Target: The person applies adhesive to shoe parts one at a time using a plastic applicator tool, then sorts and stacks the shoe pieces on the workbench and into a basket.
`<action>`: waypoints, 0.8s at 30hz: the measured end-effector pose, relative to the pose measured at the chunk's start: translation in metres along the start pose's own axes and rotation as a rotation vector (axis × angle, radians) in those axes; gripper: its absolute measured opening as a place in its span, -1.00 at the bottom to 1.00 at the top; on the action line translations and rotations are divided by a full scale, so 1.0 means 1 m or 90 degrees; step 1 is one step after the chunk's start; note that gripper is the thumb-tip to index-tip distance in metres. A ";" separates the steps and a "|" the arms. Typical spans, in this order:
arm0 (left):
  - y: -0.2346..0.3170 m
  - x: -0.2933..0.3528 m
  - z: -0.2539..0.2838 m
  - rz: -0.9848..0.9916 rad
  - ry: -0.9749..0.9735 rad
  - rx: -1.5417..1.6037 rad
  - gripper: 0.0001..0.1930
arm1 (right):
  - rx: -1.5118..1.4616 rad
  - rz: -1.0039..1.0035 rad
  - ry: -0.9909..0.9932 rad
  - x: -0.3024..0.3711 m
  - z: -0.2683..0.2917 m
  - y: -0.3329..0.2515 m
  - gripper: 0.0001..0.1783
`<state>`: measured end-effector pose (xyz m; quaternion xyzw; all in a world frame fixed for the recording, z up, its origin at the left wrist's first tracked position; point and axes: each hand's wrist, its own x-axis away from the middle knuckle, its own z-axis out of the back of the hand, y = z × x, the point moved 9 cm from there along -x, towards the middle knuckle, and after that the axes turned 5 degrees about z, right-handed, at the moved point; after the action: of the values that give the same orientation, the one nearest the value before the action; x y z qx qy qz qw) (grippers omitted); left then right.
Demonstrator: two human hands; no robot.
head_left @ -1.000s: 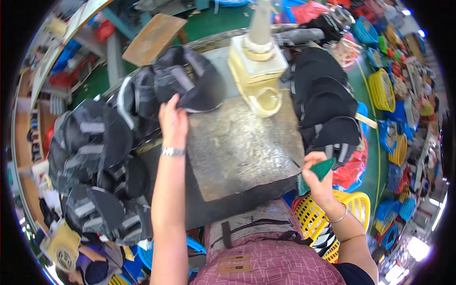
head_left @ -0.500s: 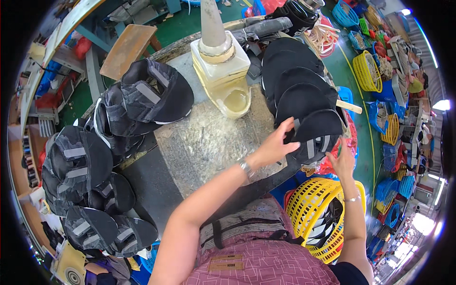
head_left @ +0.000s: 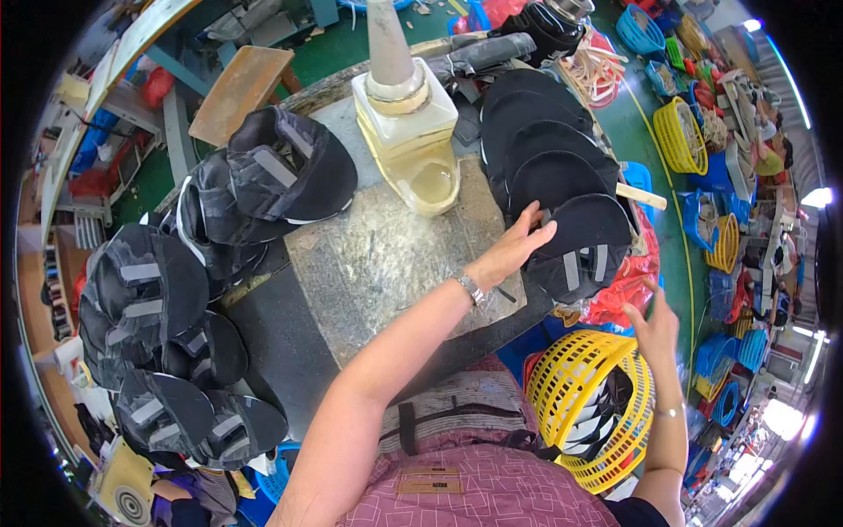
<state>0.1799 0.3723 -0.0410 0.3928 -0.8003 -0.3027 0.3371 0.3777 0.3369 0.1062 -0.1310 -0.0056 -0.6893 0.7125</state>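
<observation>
A row of overlapping black shoe uppers [head_left: 562,176] runs along the right side of the work table. The nearest shoe upper [head_left: 587,233] has a smooth black toe and grey stripes. My left hand [head_left: 509,250] lies at its left edge, with thumb and fingers apart. Off to the right, away from the shoe uppers, my right hand [head_left: 657,329] is raised above the yellow basket. Its thumb and forefinger are bent around a small dark-green spot that I cannot make out. Most of its other fingers are hidden.
A cream glue pot [head_left: 421,180] stands at the table's far middle on a stained board [head_left: 386,263]. More striped shoe uppers [head_left: 158,299] are piled at left. A yellow basket [head_left: 553,386] holds black-and-white pieces beside my lap. A wooden stick [head_left: 643,196] juts out at right.
My right hand has come off the nearest shoe upper and moved right and down. My left hand has shifted slightly up and left, staying by the shoe upper's edge.
</observation>
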 end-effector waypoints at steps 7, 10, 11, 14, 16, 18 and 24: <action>-0.004 -0.014 -0.019 -0.034 -0.020 -0.037 -0.26 | -0.177 -0.009 -0.035 -0.051 -0.099 0.089 -0.45; 0.002 -0.002 -0.004 -0.025 0.026 -0.045 -0.27 | -0.240 -0.025 -0.041 -0.012 -0.051 0.036 -0.52; 0.003 0.000 -0.006 -0.022 0.039 -0.057 -0.28 | -0.378 -0.104 -0.037 0.009 -0.042 0.052 -0.54; 0.004 0.001 -0.001 -0.049 0.052 -0.040 -0.26 | -0.606 -0.237 -0.007 0.062 -0.010 0.058 -0.54; -0.001 0.010 -0.004 -0.056 0.052 0.031 -0.26 | -0.667 -0.209 -0.013 0.068 -0.004 0.027 -0.51; -0.009 0.047 -0.037 0.055 -0.133 0.271 -0.25 | -0.706 -0.220 0.023 0.068 -0.010 0.011 -0.49; 0.027 0.235 -0.005 0.218 0.170 -0.076 -0.46 | -0.136 0.299 -0.061 0.037 -0.044 -0.153 -0.74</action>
<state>0.0632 0.1896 0.0530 0.2673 -0.7844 -0.2332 0.5088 0.2214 0.2894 0.0981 -0.2355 0.0639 -0.4947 0.8341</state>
